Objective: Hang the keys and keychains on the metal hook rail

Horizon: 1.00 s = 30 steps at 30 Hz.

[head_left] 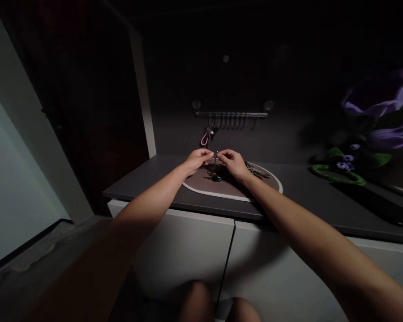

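Both my arms reach forward over a dark countertop (147, 179). My left hand (198, 159) and my right hand (233, 162) meet above an oval mat (272, 181) with a pale rim. Their fingers pinch a small metal key ring (215, 154) between them, and a key hangs down from it. A dark key fob (215, 177) lies on the mat just under the hands. A bunch of keys with red and green parts (257, 171) lies on the mat to the right of my right hand.
A rail with several hooks (231, 114) is fixed on the dark wall behind; a pink loop (204, 139) hangs from its left end. Purple flowers (379, 112) and a green ring (337, 175) stand at the right. White cabinet doors (188, 250) are below the countertop.
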Each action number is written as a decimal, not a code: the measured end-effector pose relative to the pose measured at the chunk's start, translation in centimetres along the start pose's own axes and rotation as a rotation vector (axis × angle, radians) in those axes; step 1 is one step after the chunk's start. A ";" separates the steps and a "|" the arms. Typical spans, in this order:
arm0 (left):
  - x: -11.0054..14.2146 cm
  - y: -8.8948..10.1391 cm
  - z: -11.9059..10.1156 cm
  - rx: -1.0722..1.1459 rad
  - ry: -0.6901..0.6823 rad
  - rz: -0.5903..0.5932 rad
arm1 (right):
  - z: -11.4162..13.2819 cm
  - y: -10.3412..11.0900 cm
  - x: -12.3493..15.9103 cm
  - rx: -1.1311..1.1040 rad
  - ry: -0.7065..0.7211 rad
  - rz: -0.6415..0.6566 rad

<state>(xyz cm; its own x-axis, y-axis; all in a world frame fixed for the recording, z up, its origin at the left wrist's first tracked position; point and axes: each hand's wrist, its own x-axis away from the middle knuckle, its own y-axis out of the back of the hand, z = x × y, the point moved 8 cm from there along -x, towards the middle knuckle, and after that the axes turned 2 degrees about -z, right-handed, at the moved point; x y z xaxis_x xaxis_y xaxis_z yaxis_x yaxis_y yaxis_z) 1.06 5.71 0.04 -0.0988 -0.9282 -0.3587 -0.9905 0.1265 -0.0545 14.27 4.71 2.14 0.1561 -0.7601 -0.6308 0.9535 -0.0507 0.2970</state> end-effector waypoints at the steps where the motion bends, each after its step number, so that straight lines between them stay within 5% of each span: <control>1: 0.0 -0.1 0.0 -0.003 -0.006 0.010 | 0.0 0.0 0.0 -0.027 -0.010 -0.001; 19: -0.3 1.2 0.2 -0.077 -0.012 -0.086 | -0.2 0.1 -0.4 -0.296 -0.183 -0.014; 30: -0.3 1.0 -0.3 -0.283 -0.083 -0.126 | 0.4 0.7 -6.1 -0.374 -0.258 -0.160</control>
<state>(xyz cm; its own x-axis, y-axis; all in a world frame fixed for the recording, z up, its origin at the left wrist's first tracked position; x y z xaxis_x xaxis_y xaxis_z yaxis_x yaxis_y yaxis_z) 0.07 5.98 0.31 0.0225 -0.8972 -0.4411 -0.9829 -0.1005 0.1543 13.88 9.09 6.51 -0.0245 -0.9003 -0.4347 0.9950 0.0200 -0.0975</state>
